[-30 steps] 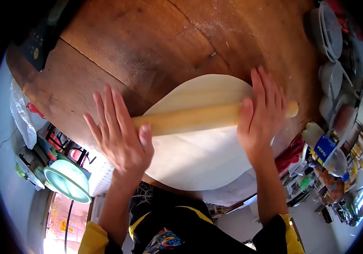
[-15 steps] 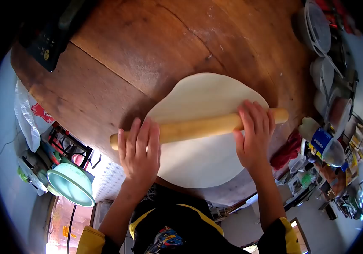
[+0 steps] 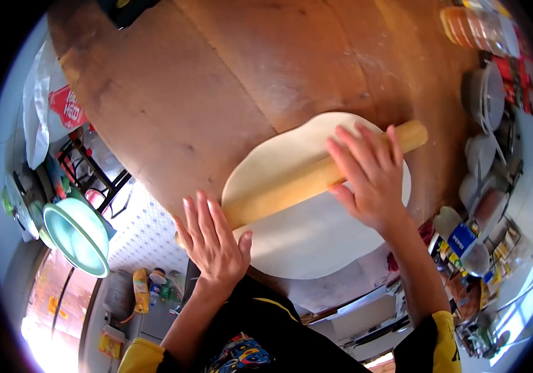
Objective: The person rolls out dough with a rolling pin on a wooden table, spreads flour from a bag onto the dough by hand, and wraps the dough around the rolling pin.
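A wide, thin sheet of pale dough [image 3: 316, 242] lies on the brown wooden table [image 3: 173, 105]. Across it, slanting up to the right, rests a wooden rolling pin [image 3: 288, 189]. My left hand [image 3: 214, 239] lies over the pin's lower left end, fingers stretched out and apart. On the pin's right part rests my right hand [image 3: 369, 177], its fingers spread and its palm over the dough. Neither hand is wrapped round the pin.
Bowls [image 3: 484, 96] and a Pepsi bottle [image 3: 468, 248] stand along the right. A jar with orange contents [image 3: 474, 28] is at the upper right. At the left are a green basin [image 3: 77, 236] and a plastic bag [image 3: 38, 105]. A dark object [image 3: 123, 9] sits at the top left.
The rolling pin has turned to a steeper slant, its right end now higher. My left hand has moved slightly lower with fingers more spread. The view has turned and shifted.
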